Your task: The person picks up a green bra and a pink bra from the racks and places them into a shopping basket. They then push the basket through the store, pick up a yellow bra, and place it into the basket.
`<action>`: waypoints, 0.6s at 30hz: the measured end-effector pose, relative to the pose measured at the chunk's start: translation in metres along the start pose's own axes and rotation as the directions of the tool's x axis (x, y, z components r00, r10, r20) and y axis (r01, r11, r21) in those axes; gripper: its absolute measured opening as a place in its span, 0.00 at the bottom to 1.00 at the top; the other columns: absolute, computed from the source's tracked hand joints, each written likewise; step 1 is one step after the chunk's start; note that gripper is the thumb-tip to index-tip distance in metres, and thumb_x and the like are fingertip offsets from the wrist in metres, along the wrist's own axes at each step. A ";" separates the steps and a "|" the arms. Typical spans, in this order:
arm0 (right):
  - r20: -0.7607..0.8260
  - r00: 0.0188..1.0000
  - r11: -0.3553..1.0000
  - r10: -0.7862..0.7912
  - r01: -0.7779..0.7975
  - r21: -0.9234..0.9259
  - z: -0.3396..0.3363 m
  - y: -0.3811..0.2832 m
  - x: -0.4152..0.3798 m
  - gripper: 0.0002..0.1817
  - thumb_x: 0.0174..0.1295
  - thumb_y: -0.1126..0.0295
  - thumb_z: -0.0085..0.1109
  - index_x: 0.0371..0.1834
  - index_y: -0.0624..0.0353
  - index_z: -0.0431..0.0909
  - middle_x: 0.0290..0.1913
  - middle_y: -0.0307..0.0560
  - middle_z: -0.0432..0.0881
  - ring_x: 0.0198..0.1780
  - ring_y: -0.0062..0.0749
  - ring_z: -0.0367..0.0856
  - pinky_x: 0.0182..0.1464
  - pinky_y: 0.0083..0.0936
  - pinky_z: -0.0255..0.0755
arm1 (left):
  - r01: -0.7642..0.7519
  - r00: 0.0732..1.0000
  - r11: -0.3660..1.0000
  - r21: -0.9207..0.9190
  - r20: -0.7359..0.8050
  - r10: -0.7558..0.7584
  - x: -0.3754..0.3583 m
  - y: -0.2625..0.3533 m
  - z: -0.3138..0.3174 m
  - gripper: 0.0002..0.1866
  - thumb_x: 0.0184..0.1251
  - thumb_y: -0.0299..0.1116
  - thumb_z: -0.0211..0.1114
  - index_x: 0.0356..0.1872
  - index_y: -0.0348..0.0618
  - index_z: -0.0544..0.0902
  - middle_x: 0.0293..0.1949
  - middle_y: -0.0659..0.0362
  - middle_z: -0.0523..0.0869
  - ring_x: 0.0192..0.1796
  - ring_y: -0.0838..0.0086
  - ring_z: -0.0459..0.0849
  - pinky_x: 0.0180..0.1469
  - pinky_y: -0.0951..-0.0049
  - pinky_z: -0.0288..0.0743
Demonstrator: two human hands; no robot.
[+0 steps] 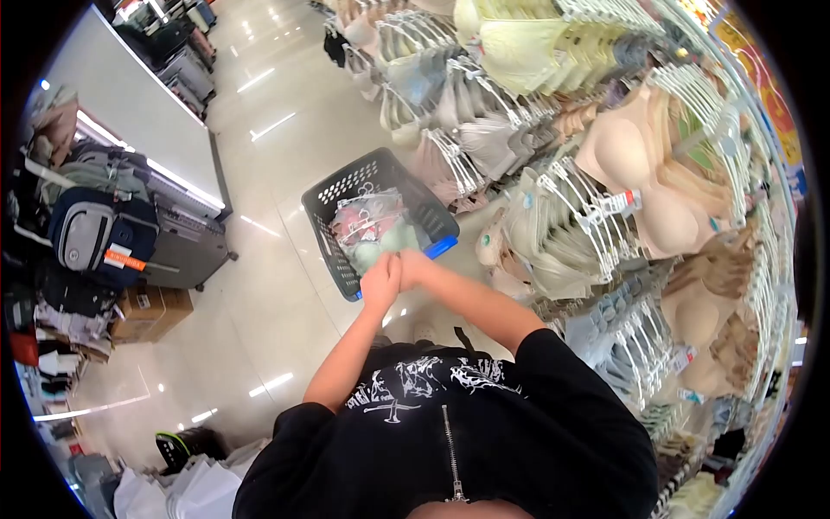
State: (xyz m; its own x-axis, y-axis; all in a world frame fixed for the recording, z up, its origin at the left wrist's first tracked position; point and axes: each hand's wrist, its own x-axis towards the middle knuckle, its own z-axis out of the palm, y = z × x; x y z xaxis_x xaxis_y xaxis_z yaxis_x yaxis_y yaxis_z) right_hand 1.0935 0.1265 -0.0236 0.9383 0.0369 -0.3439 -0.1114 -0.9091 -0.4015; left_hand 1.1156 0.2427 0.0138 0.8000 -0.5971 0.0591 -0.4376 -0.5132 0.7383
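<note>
Both arms reached forward, left hand [380,281] and right hand [413,268] pressed together over the basket [341,195]; their grip state couldn't be told.

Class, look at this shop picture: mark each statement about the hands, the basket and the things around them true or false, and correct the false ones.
1. The two hands, left hand and right hand, are together over the basket. True.
2. The basket is red. False: it is dark, with a blue handle.
3. The basket is empty. False: packed garments lie in it.
4. Bras hang on white hangers on the rack at the person's right. True.
5. The person wears a black top with a white print. True.
6. Backpacks hang right above the basket. False: they are across the aisle, at the left.
</note>
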 end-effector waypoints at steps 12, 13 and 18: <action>0.054 0.997 0.999 -0.048 0.048 0.008 -0.060 0.001 0.071 0.12 0.40 0.58 0.55 0.15 0.54 0.78 0.21 0.47 0.81 0.30 0.41 0.81 0.36 0.33 0.75 | 0.021 0.986 0.992 0.127 -0.169 0.001 0.076 -0.027 -0.013 0.15 0.61 0.45 0.48 0.32 0.44 0.75 0.22 0.43 0.79 0.28 0.47 0.78 0.31 0.52 0.69; 0.021 0.999 0.999 -0.040 0.039 0.015 -0.061 0.002 0.078 0.11 0.39 0.58 0.56 0.15 0.53 0.78 0.21 0.47 0.81 0.31 0.44 0.81 0.36 0.34 0.75 | 0.019 0.984 0.991 0.132 -0.178 0.005 0.084 -0.030 -0.014 0.15 0.61 0.45 0.48 0.32 0.44 0.75 0.22 0.43 0.79 0.28 0.47 0.78 0.31 0.52 0.69; -0.198 0.974 0.994 -0.108 0.106 -0.021 -0.063 0.016 0.136 0.13 0.40 0.58 0.56 0.24 0.54 0.78 0.28 0.52 0.81 0.34 0.48 0.80 0.39 0.37 0.74 | 0.030 0.980 0.991 0.133 -0.201 -0.003 0.132 -0.043 -0.029 0.15 0.60 0.46 0.49 0.31 0.44 0.75 0.22 0.43 0.79 0.28 0.47 0.78 0.31 0.52 0.69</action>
State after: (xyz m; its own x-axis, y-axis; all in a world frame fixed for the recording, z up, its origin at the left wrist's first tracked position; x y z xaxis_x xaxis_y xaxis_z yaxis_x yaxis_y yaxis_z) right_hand 1.2402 0.0906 -0.0232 0.9910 0.0521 -0.1234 -0.0043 -0.9086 -0.4176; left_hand 1.2517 0.2042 0.0090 0.8675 -0.4594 0.1910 -0.4639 -0.6083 0.6441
